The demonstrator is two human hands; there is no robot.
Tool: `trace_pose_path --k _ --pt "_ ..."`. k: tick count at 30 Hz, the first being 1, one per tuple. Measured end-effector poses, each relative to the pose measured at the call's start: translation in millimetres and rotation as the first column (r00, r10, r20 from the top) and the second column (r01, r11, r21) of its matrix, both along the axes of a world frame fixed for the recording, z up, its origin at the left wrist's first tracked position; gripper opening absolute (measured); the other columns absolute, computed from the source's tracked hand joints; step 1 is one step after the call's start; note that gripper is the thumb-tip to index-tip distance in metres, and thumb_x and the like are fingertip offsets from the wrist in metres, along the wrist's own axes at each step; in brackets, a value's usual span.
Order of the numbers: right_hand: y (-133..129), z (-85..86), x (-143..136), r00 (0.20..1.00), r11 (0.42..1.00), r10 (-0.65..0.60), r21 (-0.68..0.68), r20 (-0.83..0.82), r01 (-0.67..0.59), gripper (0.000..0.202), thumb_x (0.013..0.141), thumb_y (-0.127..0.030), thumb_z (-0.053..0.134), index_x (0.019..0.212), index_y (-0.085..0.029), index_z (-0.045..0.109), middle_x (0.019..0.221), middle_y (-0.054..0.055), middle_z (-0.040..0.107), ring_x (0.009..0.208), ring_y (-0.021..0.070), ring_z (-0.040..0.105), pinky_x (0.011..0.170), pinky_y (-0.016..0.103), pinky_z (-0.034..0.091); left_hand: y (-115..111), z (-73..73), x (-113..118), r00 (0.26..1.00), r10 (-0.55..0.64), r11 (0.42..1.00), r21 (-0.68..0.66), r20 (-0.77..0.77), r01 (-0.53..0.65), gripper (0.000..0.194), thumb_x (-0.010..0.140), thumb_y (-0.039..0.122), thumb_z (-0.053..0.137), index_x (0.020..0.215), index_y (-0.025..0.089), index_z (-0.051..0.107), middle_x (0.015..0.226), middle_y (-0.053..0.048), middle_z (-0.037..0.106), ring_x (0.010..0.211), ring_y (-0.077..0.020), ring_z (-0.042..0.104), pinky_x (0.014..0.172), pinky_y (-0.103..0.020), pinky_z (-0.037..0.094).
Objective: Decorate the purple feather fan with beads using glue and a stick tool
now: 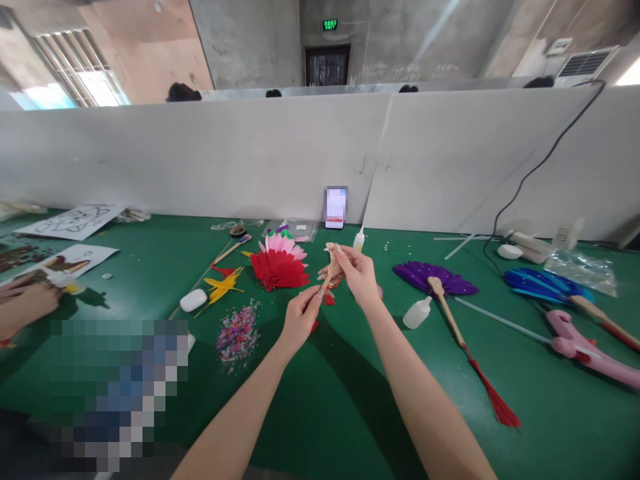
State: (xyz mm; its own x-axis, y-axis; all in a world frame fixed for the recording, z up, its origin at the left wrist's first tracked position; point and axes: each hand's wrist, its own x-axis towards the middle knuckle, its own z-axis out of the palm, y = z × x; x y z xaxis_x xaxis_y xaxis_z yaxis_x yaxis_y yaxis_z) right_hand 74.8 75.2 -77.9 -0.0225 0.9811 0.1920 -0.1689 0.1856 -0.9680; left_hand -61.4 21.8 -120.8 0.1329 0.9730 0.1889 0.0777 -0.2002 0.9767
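Observation:
A light wooden fan handle [332, 269] is held up over the green table between my two hands. My left hand [302, 316] pinches its narrow stick end. The wider top end sits in the closed fingers of my right hand [361, 275], which hide part of it. Just left of the handle lie red feathers [283, 268] fanned out, with pink feathers [290, 245] behind them. Bits of red show on the table beneath my hands. A white glue bottle [359, 239] stands right behind my right hand, and another squeeze bottle [417, 313] leans or lies to its right.
On the right are a purple feather fan [435, 277] with a red tassel, a blue feather fan [547, 285] and a pink glue gun [575, 343]. Yellow feathers [223, 288] and a confetti pile [239, 333] lie left. A phone [335, 207] leans against the partition. Another person's hand [35, 297] works far left.

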Motion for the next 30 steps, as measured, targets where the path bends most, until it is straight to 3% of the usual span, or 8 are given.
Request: trace_pose_path --k 7,10,17,19,21,24,30 --pt "-3.7 7.2 4.4 0.977 0.993 -0.109 0.060 0.181 0.100 0.050 0.078 -0.061 0.048 0.087 -0.016 0.067 0.048 0.002 0.062 0.039 0.0182 0.061 0.034 0.026 0.047 -6.5 3.6 3.8 1.000 -0.022 1.000 -0.012 -0.003 0.022 0.039 0.085 0.047 0.044 0.095 0.015 0.065 0.039 0.007 0.029 0.035 -0.0061 0.025 0.039 -0.022 0.018" --pt "-3.8 8.6 3.7 0.976 0.987 -0.146 0.086 0.164 0.133 0.051 0.078 -0.061 0.047 0.083 -0.015 0.068 0.045 0.002 0.061 0.035 0.0158 0.058 0.031 0.023 0.043 -9.1 5.1 5.9 0.999 -0.030 0.999 -0.024 0.011 0.030 0.039 0.085 0.046 0.044 0.096 0.015 0.065 0.039 0.008 0.027 0.035 -0.0062 0.024 0.038 -0.022 0.018" --pt "-3.9 17.6 18.3 0.995 0.999 -0.032 -0.039 0.092 0.036 0.063 0.079 -0.067 0.038 0.077 -0.013 0.070 0.052 0.005 0.065 0.041 0.0151 0.060 0.037 0.024 0.048 -12.7 11.2 5.4 0.999 -0.020 0.999 -0.045 0.032 0.022 0.038 0.082 0.047 0.048 0.091 0.015 0.066 0.041 0.007 0.026 0.036 -0.0059 0.022 0.039 -0.022 0.015" --pt "-7.8 23.8 25.9 0.988 1.000 0.015 -0.004 0.151 -0.015 0.055 0.079 -0.063 0.044 0.081 -0.014 0.071 0.064 0.006 0.069 0.052 0.0158 0.064 0.044 0.025 0.052 -12.6 13.0 5.1 0.998 -0.012 0.999 -0.050 0.058 0.015 0.038 0.082 0.047 0.048 0.090 0.015 0.067 0.040 0.007 0.025 0.036 -0.0058 0.021 0.039 -0.022 0.015" --pt "-12.2 29.2 31.1 0.974 0.998 0.037 0.045 0.224 -0.048 0.039 0.072 -0.051 0.062 0.089 -0.017 0.069 0.077 0.005 0.071 0.067 0.0178 0.067 0.056 0.027 0.055 -12.0 14.1 4.9 0.996 -0.001 0.999 -0.042 0.086 0.004 0.038 0.082 0.047 0.048 0.089 0.014 0.067 0.040 0.007 0.025 0.036 -0.0058 0.022 0.039 -0.022 0.015" --pt "-16.1 31.4 33.1 0.965 0.995 -0.007 0.094 0.262 -0.018 0.033 0.062 -0.035 0.075 0.089 -0.018 0.066 0.084 0.005 0.071 0.078 0.0203 0.067 0.071 0.033 0.055 -11.2 14.0 4.5 0.997 0.013 1.000 -0.018 0.077 -0.012 0.038 0.083 0.046 0.049 0.089 0.013 0.067 0.041 0.007 0.026 0.037 -0.0054 0.023 0.039 -0.022 0.016" --pt "-14.4 22.9 30.0 0.992 0.991 0.000 0.131 0.123 -0.016 0.026 0.068 -0.037 0.071 0.082 -0.016 0.064 0.076 0.006 0.070 0.069 0.0183 0.066 0.066 0.033 0.054 -12.3 9.1 4.4 1.000 0.019 0.999 0.045 0.020 -0.020 0.038 0.084 0.045 0.048 0.093 0.013 0.067 0.041 0.007 0.027 0.037 -0.0046 0.024 0.039 -0.020 0.017"
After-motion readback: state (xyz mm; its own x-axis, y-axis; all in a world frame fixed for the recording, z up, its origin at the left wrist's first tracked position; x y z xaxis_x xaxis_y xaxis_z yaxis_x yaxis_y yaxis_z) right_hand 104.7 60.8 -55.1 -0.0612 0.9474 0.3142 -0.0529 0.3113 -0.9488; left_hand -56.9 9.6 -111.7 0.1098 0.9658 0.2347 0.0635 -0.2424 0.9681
